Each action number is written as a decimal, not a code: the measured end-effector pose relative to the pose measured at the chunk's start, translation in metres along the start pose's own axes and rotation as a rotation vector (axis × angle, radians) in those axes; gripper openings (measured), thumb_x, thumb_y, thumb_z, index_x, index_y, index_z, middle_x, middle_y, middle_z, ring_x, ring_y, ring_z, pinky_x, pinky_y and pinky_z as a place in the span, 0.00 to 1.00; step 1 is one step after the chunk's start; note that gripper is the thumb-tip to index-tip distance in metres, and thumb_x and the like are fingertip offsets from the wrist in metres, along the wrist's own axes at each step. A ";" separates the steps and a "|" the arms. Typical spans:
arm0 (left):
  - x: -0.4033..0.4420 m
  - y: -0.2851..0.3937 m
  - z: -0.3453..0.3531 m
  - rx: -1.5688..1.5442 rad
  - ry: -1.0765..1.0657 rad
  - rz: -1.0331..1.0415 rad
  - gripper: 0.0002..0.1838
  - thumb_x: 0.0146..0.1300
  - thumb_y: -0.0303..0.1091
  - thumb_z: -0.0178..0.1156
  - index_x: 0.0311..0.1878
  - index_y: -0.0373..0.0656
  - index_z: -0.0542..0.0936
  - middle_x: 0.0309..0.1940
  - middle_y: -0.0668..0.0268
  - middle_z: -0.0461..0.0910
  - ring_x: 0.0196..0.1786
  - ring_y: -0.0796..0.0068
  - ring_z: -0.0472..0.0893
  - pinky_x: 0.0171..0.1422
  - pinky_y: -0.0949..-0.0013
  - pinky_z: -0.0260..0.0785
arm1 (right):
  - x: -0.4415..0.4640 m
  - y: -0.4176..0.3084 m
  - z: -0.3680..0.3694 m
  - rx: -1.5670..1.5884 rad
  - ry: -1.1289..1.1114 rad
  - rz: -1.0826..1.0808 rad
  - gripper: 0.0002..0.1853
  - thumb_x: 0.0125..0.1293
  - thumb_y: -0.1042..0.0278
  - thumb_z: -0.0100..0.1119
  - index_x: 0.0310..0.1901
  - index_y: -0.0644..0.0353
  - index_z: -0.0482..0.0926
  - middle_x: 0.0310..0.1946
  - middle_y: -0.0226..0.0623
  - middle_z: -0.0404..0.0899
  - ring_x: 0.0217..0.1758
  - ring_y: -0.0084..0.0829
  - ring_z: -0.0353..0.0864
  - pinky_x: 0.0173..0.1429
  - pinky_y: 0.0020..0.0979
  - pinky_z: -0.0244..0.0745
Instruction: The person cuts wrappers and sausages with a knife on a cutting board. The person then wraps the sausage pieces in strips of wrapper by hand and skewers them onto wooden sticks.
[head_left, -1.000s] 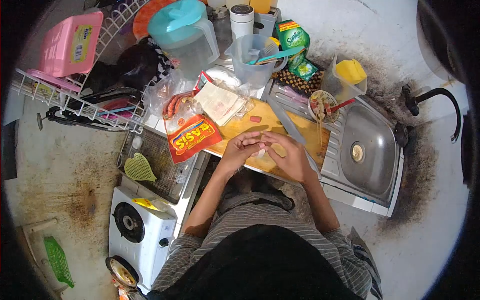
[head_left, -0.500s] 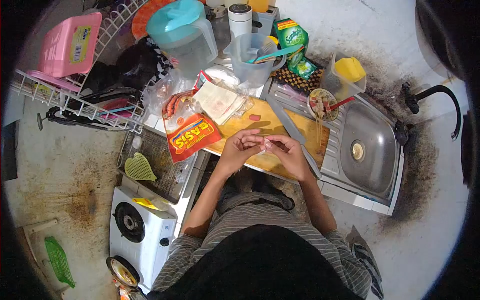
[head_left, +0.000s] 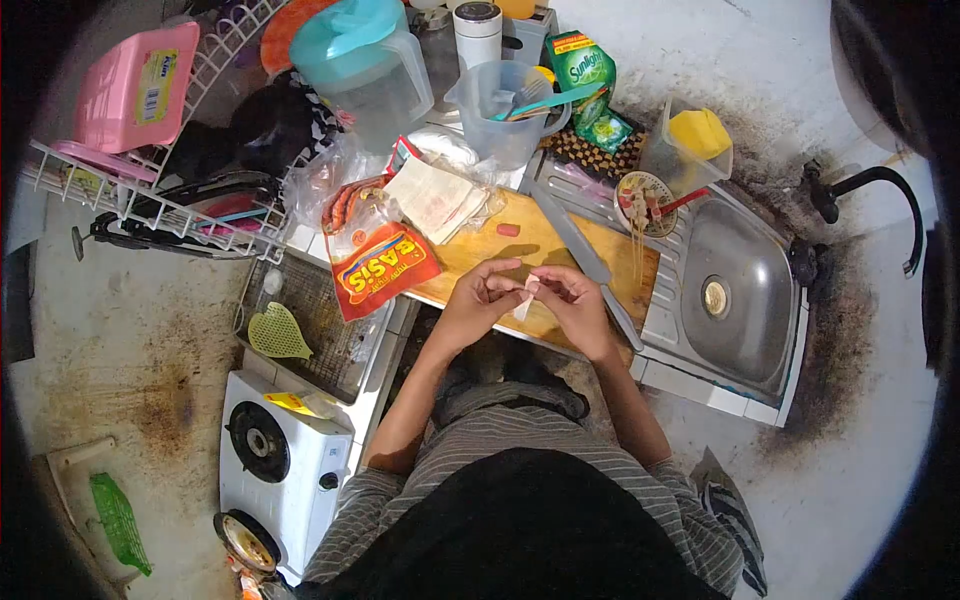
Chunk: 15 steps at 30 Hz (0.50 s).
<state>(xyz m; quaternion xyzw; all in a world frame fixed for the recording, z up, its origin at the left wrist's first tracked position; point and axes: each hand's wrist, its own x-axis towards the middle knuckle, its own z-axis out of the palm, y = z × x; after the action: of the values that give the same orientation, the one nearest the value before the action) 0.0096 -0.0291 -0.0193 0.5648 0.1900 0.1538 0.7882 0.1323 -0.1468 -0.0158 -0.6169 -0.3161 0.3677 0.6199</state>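
The pale scrap (head_left: 523, 308) between the hands shows more fully than in the earlier frame, hanging above the wooden board (head_left: 475, 250). The right hand (head_left: 580, 312) pinches it; the left hand (head_left: 474, 306) curls in, thumb against it — whether it grips, I cannot tell. Uneven pulling could tear the scrap, or a sideways swing could jostle the nearby knife (head_left: 573, 240). Fingers hide the scrap's top.

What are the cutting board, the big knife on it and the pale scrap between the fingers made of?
Cutting board: probably wood, judging by its yellow-brown, mottled surface.
Big knife: its blade looks like metal, smooth, flat and dull grey.
Pale scrap: whitish and thin-looking, perhaps plastic film or paper; too small to tell.
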 end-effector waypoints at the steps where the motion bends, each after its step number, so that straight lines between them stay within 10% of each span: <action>1: 0.000 0.000 0.000 -0.004 0.005 -0.016 0.22 0.57 0.19 0.56 0.56 0.36 0.66 0.35 0.65 0.79 0.39 0.82 0.76 0.44 0.79 0.68 | 0.000 0.000 0.000 0.000 -0.001 0.001 0.13 0.59 0.71 0.59 0.44 0.68 0.76 0.37 0.32 0.78 0.39 0.19 0.75 0.45 0.20 0.69; 15: -0.001 -0.004 -0.001 -0.001 0.024 -0.009 0.18 0.59 0.22 0.56 0.53 0.36 0.68 0.31 0.68 0.78 0.31 0.86 0.74 0.35 0.82 0.64 | -0.005 -0.009 0.000 -0.032 -0.002 -0.017 0.11 0.57 0.74 0.61 0.42 0.66 0.78 0.36 0.33 0.79 0.37 0.19 0.76 0.45 0.22 0.71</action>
<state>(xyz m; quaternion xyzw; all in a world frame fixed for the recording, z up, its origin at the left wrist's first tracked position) 0.0087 -0.0299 -0.0233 0.5618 0.2018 0.1572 0.7867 0.1301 -0.1511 -0.0070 -0.6237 -0.3280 0.3578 0.6127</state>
